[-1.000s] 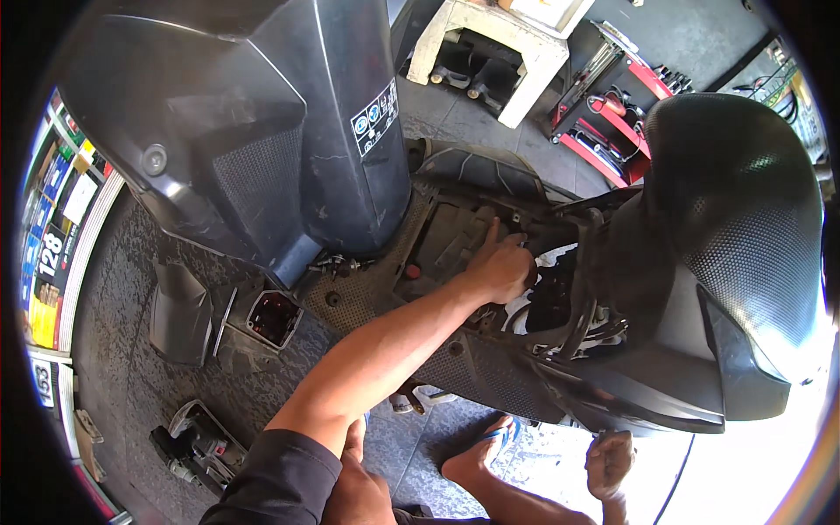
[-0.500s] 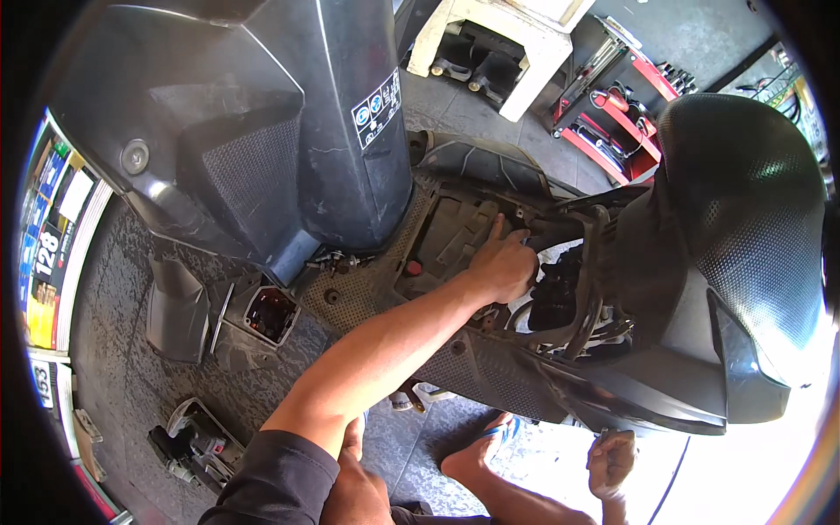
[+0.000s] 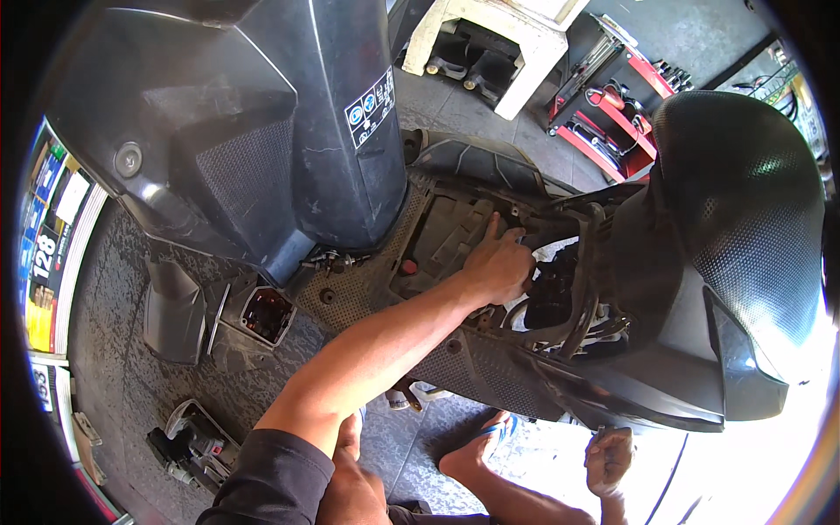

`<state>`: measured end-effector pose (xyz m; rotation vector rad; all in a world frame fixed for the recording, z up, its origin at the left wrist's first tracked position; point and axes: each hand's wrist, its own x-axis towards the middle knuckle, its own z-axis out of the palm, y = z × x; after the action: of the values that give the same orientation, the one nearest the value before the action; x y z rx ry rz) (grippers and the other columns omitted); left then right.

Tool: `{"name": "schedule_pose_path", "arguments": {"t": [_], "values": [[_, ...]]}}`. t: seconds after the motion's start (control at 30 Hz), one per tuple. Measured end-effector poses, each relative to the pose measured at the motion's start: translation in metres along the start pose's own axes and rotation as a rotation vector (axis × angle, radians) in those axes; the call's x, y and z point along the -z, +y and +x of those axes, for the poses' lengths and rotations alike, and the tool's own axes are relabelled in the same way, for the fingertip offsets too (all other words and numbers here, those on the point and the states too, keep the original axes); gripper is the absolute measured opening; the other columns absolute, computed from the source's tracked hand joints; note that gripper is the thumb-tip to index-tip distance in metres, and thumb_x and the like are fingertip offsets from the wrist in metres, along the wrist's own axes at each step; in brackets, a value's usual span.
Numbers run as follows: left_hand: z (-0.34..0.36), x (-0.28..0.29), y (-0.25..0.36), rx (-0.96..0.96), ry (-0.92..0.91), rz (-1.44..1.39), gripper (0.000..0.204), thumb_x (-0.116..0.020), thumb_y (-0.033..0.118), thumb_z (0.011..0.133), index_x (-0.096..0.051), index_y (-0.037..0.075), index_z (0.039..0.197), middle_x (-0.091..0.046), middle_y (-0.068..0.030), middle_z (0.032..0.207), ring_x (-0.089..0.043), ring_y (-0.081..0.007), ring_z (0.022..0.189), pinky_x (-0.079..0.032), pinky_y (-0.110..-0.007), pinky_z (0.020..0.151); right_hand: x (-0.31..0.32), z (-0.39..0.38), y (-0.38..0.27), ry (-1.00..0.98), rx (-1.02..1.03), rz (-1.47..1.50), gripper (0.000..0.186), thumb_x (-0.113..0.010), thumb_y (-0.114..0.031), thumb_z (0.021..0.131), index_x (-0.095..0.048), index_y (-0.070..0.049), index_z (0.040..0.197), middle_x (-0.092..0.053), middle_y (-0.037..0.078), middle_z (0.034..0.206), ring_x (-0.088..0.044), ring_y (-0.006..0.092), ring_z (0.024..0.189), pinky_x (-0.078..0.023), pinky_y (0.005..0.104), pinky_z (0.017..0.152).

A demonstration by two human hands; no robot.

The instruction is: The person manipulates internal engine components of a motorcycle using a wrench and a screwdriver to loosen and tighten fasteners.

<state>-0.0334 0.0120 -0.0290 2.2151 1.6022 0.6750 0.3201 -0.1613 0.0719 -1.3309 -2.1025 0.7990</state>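
A black scooter point(image 3: 691, 341) stands before me, its floorboard point(image 3: 350, 300) opened over a recess with dark plastic parts. My left hand point(image 3: 499, 269) reaches down into this recess beside the frame opening. One finger stretches forward along a dark cover point(image 3: 455, 236), apart from the thumb; the remaining fingers are mostly hidden under the hand. To the left of them sits a red round part point(image 3: 409, 267). At lower right, just below the scooter's side edge, my right hand point(image 3: 610, 461) is closed with curled fingers. What it holds, if anything, cannot be made out.
On the floor at left lie a dark plastic panel point(image 3: 175, 315), an open housing point(image 3: 268, 315) and a mechanical part point(image 3: 192, 446). A red tool trolley point(image 3: 608, 144) and a worn white stand point(image 3: 516, 74) are behind the scooter. My sandalled foot point(image 3: 477, 446) is beneath it.
The view has shifted slightly, moving the scene a little to the left. My left hand's stretched finger and thumb look slightly farther apart; my right hand remains closed in nearly the same place.
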Motion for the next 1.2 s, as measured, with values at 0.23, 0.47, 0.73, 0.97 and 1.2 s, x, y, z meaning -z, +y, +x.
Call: {"name": "schedule_pose_path", "arguments": {"t": [0.23,0.47,0.73,0.97,1.2], "values": [[0.000,0.006,0.005,0.039,-0.032,-0.009,0.016,-0.063,0.020,0.084,-0.076,0.014,0.090,-0.069,-0.0132,0.118,-0.043,-0.0355,0.138,-0.014,-0.070,0.117,0.002,0.001,0.001,-0.035,-0.004,0.020,0.006,-0.050,-0.002,0.088,-0.045,-0.006,0.089,-0.058,0.006,0.066,-0.055,0.0108,0.055,-0.044,0.0249,0.053],[0.002,-0.001,0.003,0.081,-0.006,0.019,0.018,-0.064,0.021,0.082,-0.077,0.013,0.092,-0.068,-0.0154,0.120,-0.042,-0.0354,0.139,-0.012,-0.068,0.118,-0.001,-0.002,0.011,-0.027,0.076,-0.071,0.007,-0.049,-0.005,0.092,-0.042,-0.005,0.093,-0.054,0.006,0.066,-0.048,0.0073,0.050,-0.040,0.0225,0.046],[0.005,-0.003,0.003,0.068,-0.024,0.054,0.020,-0.063,0.023,0.080,-0.078,0.011,0.084,-0.072,-0.0121,0.113,-0.043,-0.0356,0.138,-0.013,-0.071,0.116,-0.004,0.002,0.001,-0.011,0.087,-0.071,0.008,-0.051,-0.006,0.093,-0.042,-0.005,0.092,-0.054,0.006,0.066,-0.047,0.0074,0.050,-0.039,0.0227,0.046],[0.007,-0.002,0.005,0.093,-0.017,-0.003,0.022,-0.059,0.022,0.084,-0.079,0.015,0.092,-0.070,-0.0113,0.116,-0.043,-0.0354,0.138,-0.013,-0.070,0.117,-0.004,0.001,0.001,-0.023,0.058,0.034,0.009,-0.051,-0.007,0.094,-0.043,-0.005,0.093,-0.053,0.005,0.069,-0.048,0.0074,0.053,-0.039,0.0221,0.047],[0.003,-0.004,0.002,0.082,0.011,-0.061,0.023,-0.059,0.020,0.085,-0.079,0.015,0.097,-0.069,-0.0119,0.118,-0.044,-0.0351,0.137,-0.012,-0.069,0.117,-0.002,0.003,-0.002,-0.067,0.076,0.022,0.009,-0.052,-0.006,0.094,-0.043,-0.004,0.096,-0.054,0.005,0.074,-0.047,0.0067,0.055,-0.040,0.0211,0.049]]}}
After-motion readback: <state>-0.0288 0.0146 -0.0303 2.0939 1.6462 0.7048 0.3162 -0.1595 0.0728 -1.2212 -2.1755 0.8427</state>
